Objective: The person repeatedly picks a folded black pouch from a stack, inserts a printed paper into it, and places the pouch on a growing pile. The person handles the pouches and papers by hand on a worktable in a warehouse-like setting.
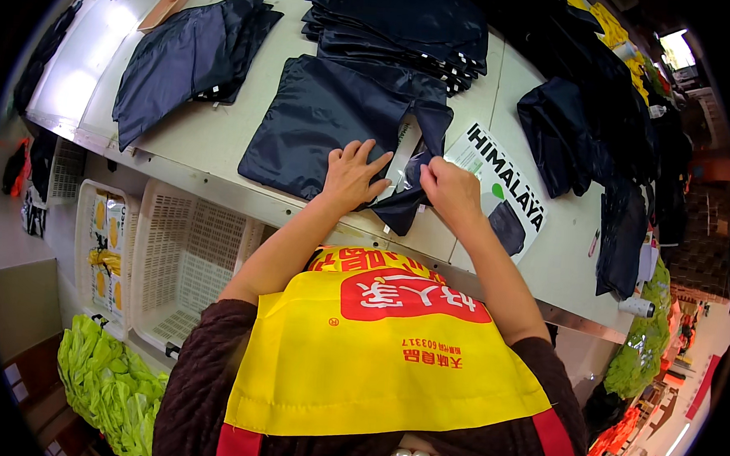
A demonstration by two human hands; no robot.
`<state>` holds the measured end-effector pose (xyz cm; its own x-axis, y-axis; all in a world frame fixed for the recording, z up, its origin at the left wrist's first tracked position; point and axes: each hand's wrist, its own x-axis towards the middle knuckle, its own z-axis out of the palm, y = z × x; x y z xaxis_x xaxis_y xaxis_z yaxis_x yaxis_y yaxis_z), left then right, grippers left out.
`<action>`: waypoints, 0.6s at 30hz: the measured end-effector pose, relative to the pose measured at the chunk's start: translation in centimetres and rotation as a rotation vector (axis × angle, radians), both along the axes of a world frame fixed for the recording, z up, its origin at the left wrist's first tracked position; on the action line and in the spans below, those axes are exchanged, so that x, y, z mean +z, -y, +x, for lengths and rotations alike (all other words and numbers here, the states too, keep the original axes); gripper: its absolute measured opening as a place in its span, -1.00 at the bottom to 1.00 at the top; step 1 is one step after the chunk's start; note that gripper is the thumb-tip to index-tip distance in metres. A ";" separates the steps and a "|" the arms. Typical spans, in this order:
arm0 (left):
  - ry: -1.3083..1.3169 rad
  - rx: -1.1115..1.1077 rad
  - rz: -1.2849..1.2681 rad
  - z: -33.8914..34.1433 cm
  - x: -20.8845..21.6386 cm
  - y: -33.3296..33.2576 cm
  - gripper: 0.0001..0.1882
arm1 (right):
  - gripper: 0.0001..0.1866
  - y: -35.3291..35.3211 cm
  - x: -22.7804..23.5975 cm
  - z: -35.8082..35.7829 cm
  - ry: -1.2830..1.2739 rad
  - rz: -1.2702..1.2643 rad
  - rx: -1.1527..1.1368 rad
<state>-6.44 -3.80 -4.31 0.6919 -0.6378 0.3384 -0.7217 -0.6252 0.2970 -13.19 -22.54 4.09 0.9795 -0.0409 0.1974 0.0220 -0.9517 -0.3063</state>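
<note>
A folded navy piece of shiny cloth (326, 110) lies on the pale table in front of me. At its right part the cloth is folded back, and a strip of clear film with a white printed label (405, 152) shows in the gap. My left hand (353, 176) rests on the cloth beside this gap, fingers spread and pressing lightly. My right hand (452, 190) is closed in a pinch at the edge of the turned-back navy flap (430, 131). What lies between its fingertips is partly hidden. A white printed sheet (499, 181) with a dark picture lies just right of that hand.
Stacks of folded navy cloth stand at the back (400, 23) and far left (196, 58); a loose dark heap (560, 131) lies on the right. Below the table's front edge (218, 189) are white plastic baskets (190, 260). Bright green bags (110, 371) sit lower left.
</note>
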 end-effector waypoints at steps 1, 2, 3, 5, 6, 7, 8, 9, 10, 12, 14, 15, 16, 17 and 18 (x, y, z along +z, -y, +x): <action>0.005 -0.005 -0.006 0.0 0.1 0.0 -0.49 | -0.81 -1.0 1.1 -0.9 0.047 0.026 -0.003; 0.010 -0.008 -0.012 0.0 0.2 0.0 -0.50 | -0.81 -1.6 1.5 -1.3 0.093 0.053 -0.005; 0.011 -0.015 -0.003 0.0 0.4 0.0 -0.53 | -0.76 -1.6 1.0 -1.6 0.006 0.151 0.008; 0.012 -0.023 0.015 0.1 0.7 -0.2 -0.58 | -0.55 -2.7 0.2 -1.5 0.128 0.213 0.053; -0.026 -0.055 -0.047 0.4 0.5 -0.5 -0.61 | -0.43 -2.9 -0.4 -1.2 0.195 0.244 0.075; -0.063 -0.090 -0.107 0.7 0.1 -1.0 -0.64 | -0.19 -2.3 -3.2 -1.1 0.150 0.189 0.144; -0.106 -0.126 -0.166 0.9 -0.2 -1.6 -0.66 | -0.15 -2.6 -4.9 -1.4 0.109 0.134 0.166; -0.222 -0.148 -0.319 0.8 0.6 -2.3 -0.73 | -0.10 -2.9 -5.2 -2.0 -0.014 0.030 0.169; -0.207 -0.056 -0.297 0.3 1.4 -3.5 -0.74 | -0.05 -3.2 -5.4 -2.5 -0.136 -0.072 0.175; -0.373 0.146 -0.222 -1.5 3.0 -6.2 -0.79 | 0.01 -3.9 -4.8 -3.5 -0.190 -0.066 0.147; -0.936 0.326 -0.229 -2.8 3.6 -9.1 -0.75 | 0.01 -4.8 -2.3 -4.3 -0.283 -0.061 0.143; -1.312 0.390 -0.290 -3.4 3.9 -10.2 -0.68 | 0.04 -5.1 -2.2 -4.8 -0.329 -0.111 0.207; -1.475 0.453 -0.342 -4.2 4.1 -10.5 -0.62 | -0.02 -5.2 -2.3 -5.2 -0.346 -0.174 0.247; -1.638 0.517 -0.394 -4.9 4.1 -10.7 -0.56 | -0.22 -5.1 -3.6 -5.7 -0.285 -0.186 0.235; -1.800 0.582 -0.454 -5.6 4.0 -10.8 -0.49 | -0.41 -5.3 -3.8 -5.7 -0.224 -0.201 0.226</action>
<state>-12.09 7.05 -0.33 0.4229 -0.3226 -0.8468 0.7962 -0.3139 0.5172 -18.88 -17.22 0.28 0.9792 0.1988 -0.0410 0.1917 -0.9721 -0.1354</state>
